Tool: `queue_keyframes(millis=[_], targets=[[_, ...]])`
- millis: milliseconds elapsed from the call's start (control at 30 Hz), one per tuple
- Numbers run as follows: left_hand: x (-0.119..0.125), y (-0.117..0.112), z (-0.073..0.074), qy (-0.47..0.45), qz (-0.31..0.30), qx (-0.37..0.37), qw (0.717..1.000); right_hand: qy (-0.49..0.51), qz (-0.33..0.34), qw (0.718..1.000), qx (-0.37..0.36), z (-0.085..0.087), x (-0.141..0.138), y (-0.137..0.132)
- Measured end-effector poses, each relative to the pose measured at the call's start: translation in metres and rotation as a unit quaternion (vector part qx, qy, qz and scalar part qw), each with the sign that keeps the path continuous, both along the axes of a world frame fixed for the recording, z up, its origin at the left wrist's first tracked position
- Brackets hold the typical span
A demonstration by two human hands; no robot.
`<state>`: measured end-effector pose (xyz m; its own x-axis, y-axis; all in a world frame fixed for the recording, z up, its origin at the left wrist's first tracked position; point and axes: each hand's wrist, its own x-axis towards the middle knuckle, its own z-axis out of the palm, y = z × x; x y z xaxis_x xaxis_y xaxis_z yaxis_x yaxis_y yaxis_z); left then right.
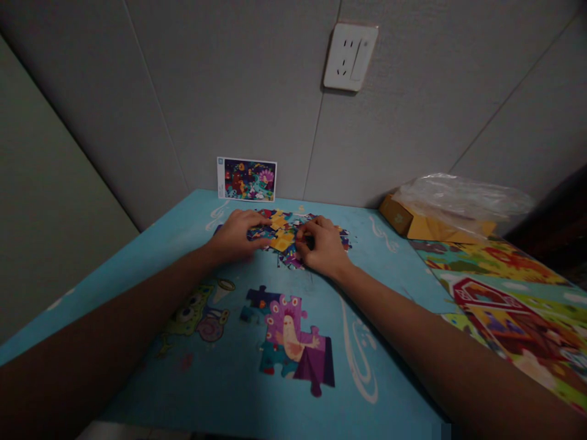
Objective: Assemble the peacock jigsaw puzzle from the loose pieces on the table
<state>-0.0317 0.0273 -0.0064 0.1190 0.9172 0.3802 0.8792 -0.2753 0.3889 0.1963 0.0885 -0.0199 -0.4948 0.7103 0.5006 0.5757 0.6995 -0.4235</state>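
A heap of loose colourful jigsaw pieces [282, 233] lies at the far side of the light blue table [151, 256]. My left hand [236, 235] rests on the heap's left edge with fingers curled over the pieces. My right hand [323, 244] sits on the heap's right side, its fingers bent and pinched on pieces I cannot single out. Nearer to me, a joined cluster of puzzle pieces [293, 339] showing a pink and purple peacock lies flat, apart from both hands. A reference picture card [247, 179] leans upright against the wall behind the heap.
A yellow cardboard box [424, 226] under a clear plastic bag [463, 198] sits at the back right. A colourful printed sheet [509, 299] covers the table's right side. A wall socket [351, 56] is mounted above. Cartoon prints decorate the tabletop.
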Motion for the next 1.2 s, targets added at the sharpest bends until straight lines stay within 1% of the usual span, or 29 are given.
queue_keyframes(millis=[67, 100, 200, 300, 467, 567, 633, 700, 767, 867, 933, 1000, 1033, 1100, 1133, 1200], targets=[[0.007, -0.002, -0.003, 0.033, -0.054, -0.014, 0.998, 0.005, 0.002, 1.000, 0.004, 0.000, -0.001, -0.002], [0.009, -0.002, -0.005, 0.041, -0.063, -0.021, 0.997, 0.006, 0.009, 1.000, 0.002, 0.000, -0.001, -0.002], [0.013, -0.003, -0.007, 0.050, -0.058, -0.030, 0.997, -0.008, 0.035, 0.999, -0.006, 0.001, -0.001, -0.003], [0.012, -0.002, -0.008, 0.052, -0.057, -0.010, 0.997, -0.022, 0.057, 0.998, -0.010, 0.001, -0.001, -0.003], [0.012, -0.002, -0.003, 0.046, -0.069, 0.039, 0.996, -0.015, 0.097, 0.995, -0.004, 0.003, -0.001, -0.004], [0.012, -0.002, 0.003, 0.041, -0.072, 0.095, 0.992, -0.007, 0.124, 0.992, 0.010, 0.005, -0.001, -0.005], [0.012, -0.003, 0.007, 0.047, -0.070, 0.134, 0.987, -0.023, 0.136, 0.990, 0.019, 0.005, -0.001, -0.005], [0.013, -0.004, 0.011, 0.050, -0.055, 0.167, 0.983, -0.051, 0.133, 0.990, 0.017, 0.005, -0.002, -0.005], [0.015, -0.007, 0.013, 0.035, -0.031, 0.196, 0.979, -0.063, 0.125, 0.990, 0.010, 0.003, -0.003, -0.005], [0.020, -0.011, 0.012, -0.034, 0.000, 0.212, 0.977, -0.025, 0.121, 0.992, 0.024, 0.003, -0.003, -0.007], [0.025, -0.013, 0.010, -0.088, -0.009, 0.181, 0.979, 0.010, 0.131, 0.991, 0.040, 0.005, -0.003, -0.009], [0.027, -0.013, 0.007, -0.118, -0.030, 0.138, 0.983, 0.038, 0.139, 0.988, 0.054, 0.012, -0.002, -0.008], [0.027, -0.013, 0.006, -0.120, -0.036, 0.122, 0.985, 0.046, 0.136, 0.988, 0.058, 0.016, -0.001, -0.006], [0.024, -0.010, 0.005, -0.097, -0.028, 0.107, 0.989, 0.039, 0.096, 0.994, 0.046, 0.026, 0.003, 0.001], [0.021, -0.009, 0.005, -0.076, -0.020, 0.106, 0.991, 0.015, 0.064, 0.998, 0.023, 0.030, 0.006, 0.005], [0.014, -0.005, 0.003, -0.026, -0.005, 0.097, 0.995, -0.080, -0.005, 0.996, -0.038, 0.037, 0.011, 0.013]])
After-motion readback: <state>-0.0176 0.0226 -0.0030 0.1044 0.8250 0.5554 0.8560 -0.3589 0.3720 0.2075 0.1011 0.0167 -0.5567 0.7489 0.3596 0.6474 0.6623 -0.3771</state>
